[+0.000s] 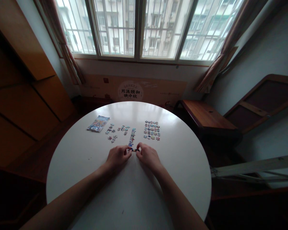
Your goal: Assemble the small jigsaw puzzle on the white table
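Both my hands meet over the near end of a narrow joined strip of jigsaw puzzle (pixel 132 137) on the white round table. My left hand (pixel 119 156) pinches dark puzzle pieces at the strip's lower end. From the other side my right hand (pixel 147 154) closes its thumb and finger on a small dark puzzle piece (pixel 137 149). The fingers partly cover these pieces. Loose puzzle pieces (pixel 112 131) lie in scattered groups left of the strip. To its right, more pieces (pixel 152 130) are laid out in rows. A colourful picture packet (pixel 99 123) rests at the far left.
The round white table (pixel 69 166) has its far edge near a wall banner (pixel 144 91) below barred windows. A wooden bench (pixel 206 115) stands beyond it at right, with a leaning framed panel (pixel 266 102) behind. Wooden cabinets (pixel 26 105) line the left.
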Action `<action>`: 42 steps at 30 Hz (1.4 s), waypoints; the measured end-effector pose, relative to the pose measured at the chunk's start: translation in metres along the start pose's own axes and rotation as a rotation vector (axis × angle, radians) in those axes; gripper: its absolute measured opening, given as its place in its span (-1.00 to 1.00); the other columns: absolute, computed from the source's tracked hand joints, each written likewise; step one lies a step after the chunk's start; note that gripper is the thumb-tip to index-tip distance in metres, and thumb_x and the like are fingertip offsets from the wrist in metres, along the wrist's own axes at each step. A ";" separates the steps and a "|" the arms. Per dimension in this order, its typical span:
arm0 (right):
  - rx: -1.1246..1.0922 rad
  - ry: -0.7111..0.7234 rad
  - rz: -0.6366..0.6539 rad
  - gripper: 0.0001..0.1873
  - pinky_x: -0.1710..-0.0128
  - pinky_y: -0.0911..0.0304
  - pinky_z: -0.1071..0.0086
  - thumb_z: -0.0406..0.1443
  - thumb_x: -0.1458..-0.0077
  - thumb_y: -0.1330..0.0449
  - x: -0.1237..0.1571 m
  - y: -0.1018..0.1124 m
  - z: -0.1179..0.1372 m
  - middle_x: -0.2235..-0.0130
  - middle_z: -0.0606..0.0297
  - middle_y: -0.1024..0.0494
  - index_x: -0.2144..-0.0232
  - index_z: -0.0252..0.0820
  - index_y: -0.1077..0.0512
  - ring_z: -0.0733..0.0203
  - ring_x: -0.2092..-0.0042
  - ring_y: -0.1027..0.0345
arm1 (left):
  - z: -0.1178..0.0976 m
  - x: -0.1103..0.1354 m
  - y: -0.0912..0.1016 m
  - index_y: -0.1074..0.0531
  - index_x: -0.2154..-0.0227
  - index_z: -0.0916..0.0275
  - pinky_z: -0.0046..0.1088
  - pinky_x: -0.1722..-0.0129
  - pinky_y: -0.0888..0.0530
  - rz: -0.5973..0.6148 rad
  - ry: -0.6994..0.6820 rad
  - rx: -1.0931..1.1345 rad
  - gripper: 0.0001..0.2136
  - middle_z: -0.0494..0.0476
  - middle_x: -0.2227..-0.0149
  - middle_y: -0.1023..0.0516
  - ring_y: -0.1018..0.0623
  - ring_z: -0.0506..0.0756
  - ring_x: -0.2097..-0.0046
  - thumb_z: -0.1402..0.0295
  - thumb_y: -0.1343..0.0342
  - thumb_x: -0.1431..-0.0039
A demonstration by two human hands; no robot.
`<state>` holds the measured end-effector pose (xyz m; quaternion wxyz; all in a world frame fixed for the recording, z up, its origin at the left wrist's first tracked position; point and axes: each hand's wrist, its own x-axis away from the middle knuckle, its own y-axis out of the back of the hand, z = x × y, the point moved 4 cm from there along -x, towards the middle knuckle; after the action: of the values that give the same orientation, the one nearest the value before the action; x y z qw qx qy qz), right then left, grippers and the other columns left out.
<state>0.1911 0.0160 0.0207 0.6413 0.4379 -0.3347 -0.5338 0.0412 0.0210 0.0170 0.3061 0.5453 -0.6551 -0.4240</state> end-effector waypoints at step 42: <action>-0.007 0.020 -0.033 -0.82 0.34 -0.01 0.43 -0.28 -0.08 -0.05 -0.001 -0.003 -0.003 0.31 0.32 -0.52 0.23 -0.10 -0.37 0.24 0.28 -0.34 | 0.004 -0.002 -0.004 -0.52 0.19 0.09 -0.52 0.38 -0.25 -0.022 -0.039 0.003 -0.75 -0.01 0.46 -0.54 -0.48 0.01 0.40 0.22 0.00 -0.14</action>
<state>0.1922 0.0173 0.0172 0.6374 0.4464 -0.3190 -0.5410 0.0400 0.0236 0.0121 0.2877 0.5447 -0.6554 -0.4370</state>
